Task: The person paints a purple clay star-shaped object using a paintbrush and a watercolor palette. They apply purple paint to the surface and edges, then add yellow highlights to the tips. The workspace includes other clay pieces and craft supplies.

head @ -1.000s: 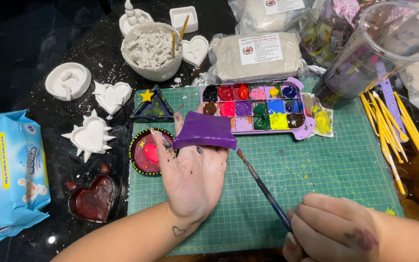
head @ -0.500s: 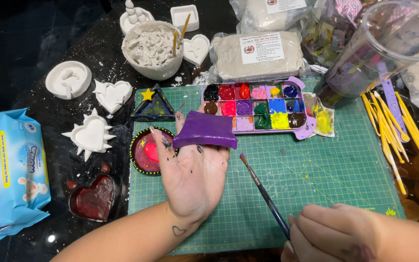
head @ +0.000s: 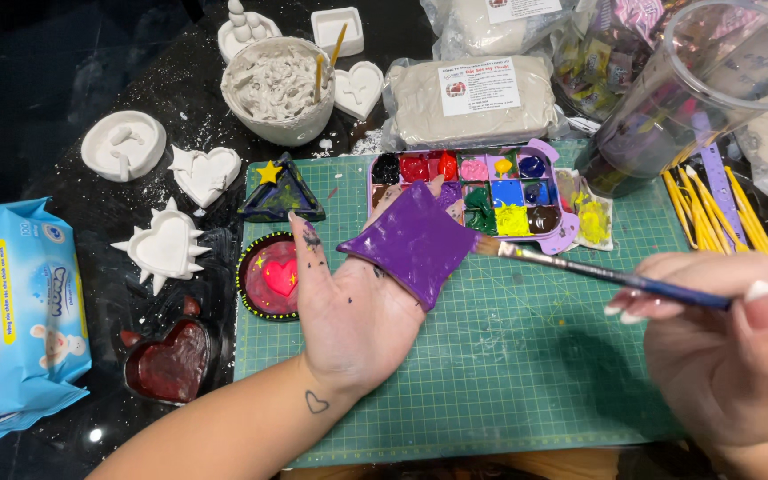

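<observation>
purple-painted and flat, the square piece lies across the fingers of the left hand, which is turned palm up with the grip spread wide; the thumb sticks out to the side, speckled with dark paint, and does not press on the piece. those fingers are hidden under the piece, so how they curl cannot be told. the right hand has its grip closed on a thin blue-handled paintbrush, pinched between thumb and fingertips near the back of the handle; the end of the handle is lost behind that hand, and the hand itself is cut off by the frame's edge. the brush reaches from this grip across to the purple piece, its bristles just at the piece's near corner, touching or almost, hard to say which. beyond the piece, just past the left fingertips, sits a paint palette with many coloured wells, partly covered by the piece. under both hands lies a green cutting mat on the table. beside the left thumb rests a round dish with a red heart.
</observation>
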